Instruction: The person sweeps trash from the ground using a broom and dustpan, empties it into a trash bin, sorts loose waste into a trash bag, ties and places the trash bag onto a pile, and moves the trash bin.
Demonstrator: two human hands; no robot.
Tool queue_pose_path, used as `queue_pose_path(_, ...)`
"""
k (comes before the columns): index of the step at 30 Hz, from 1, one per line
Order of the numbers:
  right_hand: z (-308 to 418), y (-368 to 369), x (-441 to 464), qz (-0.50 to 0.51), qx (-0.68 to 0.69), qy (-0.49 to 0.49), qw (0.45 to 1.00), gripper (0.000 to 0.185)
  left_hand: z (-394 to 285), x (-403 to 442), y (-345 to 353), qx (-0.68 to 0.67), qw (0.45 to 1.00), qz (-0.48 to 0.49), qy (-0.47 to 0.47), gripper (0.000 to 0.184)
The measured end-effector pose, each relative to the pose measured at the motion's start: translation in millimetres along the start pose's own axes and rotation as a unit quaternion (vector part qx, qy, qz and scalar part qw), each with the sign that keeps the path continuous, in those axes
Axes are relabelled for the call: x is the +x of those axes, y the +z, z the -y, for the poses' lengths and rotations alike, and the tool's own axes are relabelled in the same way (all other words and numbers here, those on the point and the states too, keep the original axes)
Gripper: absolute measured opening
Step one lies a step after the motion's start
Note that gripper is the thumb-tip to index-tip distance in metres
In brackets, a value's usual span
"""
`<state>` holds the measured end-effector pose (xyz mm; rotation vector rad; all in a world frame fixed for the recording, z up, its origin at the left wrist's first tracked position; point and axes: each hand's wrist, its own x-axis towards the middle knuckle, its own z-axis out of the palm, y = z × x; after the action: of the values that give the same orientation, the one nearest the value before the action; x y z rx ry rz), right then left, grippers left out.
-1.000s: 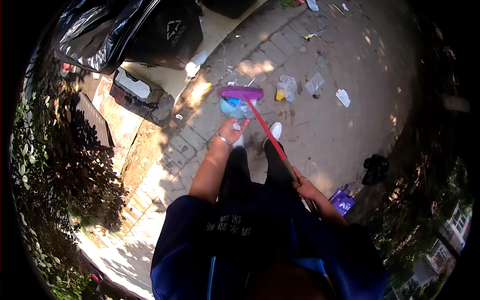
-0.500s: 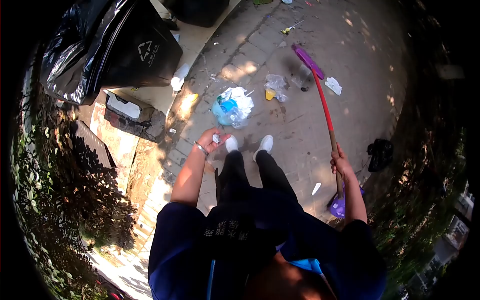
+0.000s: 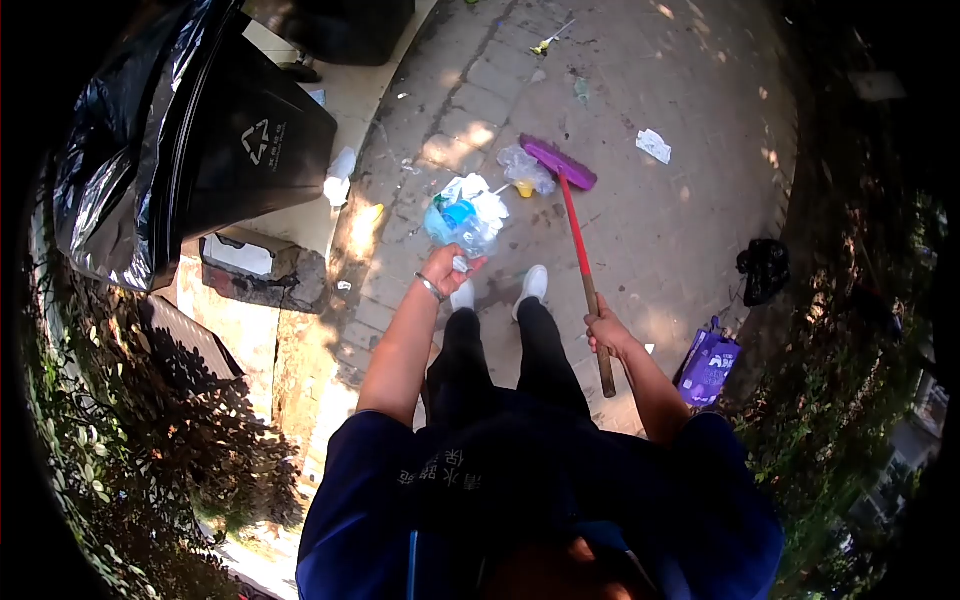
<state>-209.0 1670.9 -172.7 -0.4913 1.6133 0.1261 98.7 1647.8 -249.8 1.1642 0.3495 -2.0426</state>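
Grey paving (image 3: 690,240) spreads out in dappled shade, with a black bin (image 3: 265,145) at its left edge and leafy shrubs dark on the right. From where I stand, I see the person's right hand (image 3: 608,332) wrapped snugly around the brown lower part of a broom handle (image 3: 574,230), whose butt end pokes out behind the fist towards the body. The relation that counts, to my eye, is the broom's line: its long axis runs forward from that fist and leans slightly left, up to the purple broom head (image 3: 558,163), which lies slantwise across the end of the handle. On the head's left is a clear plastic bag (image 3: 522,168) with something yellow by it; whether bristles and plastic touch, I can't tell. Nearer the body and further left sits a heap of litter (image 3: 466,212), blue and white. The left hand (image 3: 452,268) is the closer one to it, right at its near side, fingers curled around a small pale scrap (image 3: 460,264). White paper (image 3: 653,147) lies well apart, forward and right of the broom head.
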Motion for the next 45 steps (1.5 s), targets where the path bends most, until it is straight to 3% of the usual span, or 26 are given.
queue_pose_path(6,-21,60,-69,0.095,-0.006,0.047,0.994,0.066,6,-4,6,-0.027,0.999,-0.032,-0.002,0.032)
queue_pose_path(10,-39,46,-90,0.114,-0.039,0.047,0.992,0.063,15,-2,-12,-0.083,0.996,-0.010,-0.020,0.029)
queue_pose_path(12,-38,35,-94,0.121,-0.078,0.048,0.988,0.065,32,12,-26,-0.197,0.979,0.043,-0.003,0.027)
queue_pose_path(13,-38,34,-94,0.117,-0.110,0.034,0.986,0.065,42,26,-36,-0.177,0.978,0.107,-0.034,0.027)
queue_pose_path(14,-40,32,-94,0.126,-0.105,0.025,0.986,0.065,49,30,-25,-0.213,0.973,0.056,-0.064,0.028)
queue_pose_path(15,-41,28,-94,0.131,-0.100,0.022,0.986,0.067,47,21,-6,-0.204,0.975,0.064,-0.056,0.027)
queue_pose_path(17,-49,15,-93,0.137,-0.113,-0.001,0.984,0.068,48,24,5,-0.207,0.976,0.057,-0.026,0.025)
queue_pose_path(19,-74,-6,-83,0.136,-0.106,-0.078,0.982,0.068,40,8,20,-0.185,0.976,0.109,-0.023,0.020)
queue_pose_path(23,-82,-48,-80,0.131,-0.086,-0.208,0.966,0.067,19,-17,70,-0.155,0.983,0.092,0.039,0.018)
queue_pose_path(26,-54,-86,-103,0.095,-0.050,-0.227,0.968,0.067,6,-25,117,-0.173,0.968,0.180,0.026,0.022)
queue_pose_path(30,5,-138,-130,-0.038,-0.192,-0.311,0.930,0.068,-25,-51,213,-0.213,0.949,0.223,0.064,0.035)
queue_pose_path(32,46,-165,-143,-0.066,-0.210,-0.332,0.917,0.069,-42,-60,251,-0.177,0.928,0.305,0.120,0.029)
queue_pose_path(34,80,-185,-146,-0.147,-0.259,-0.410,0.862,0.068,-64,-76,288,-0.113,0.917,0.333,0.189,0.033)
queue_pose_path(38,181,-210,-145,-0.155,-0.242,-0.454,0.843,0.067,-131,-114,357,-0.049,0.872,0.397,0.282,0.033)
queue_pose_path(45,387,-202,-113,-0.157,-0.221,-0.643,0.716,0.066,-276,-143,432,0.067,0.799,0.393,0.449,0.031)
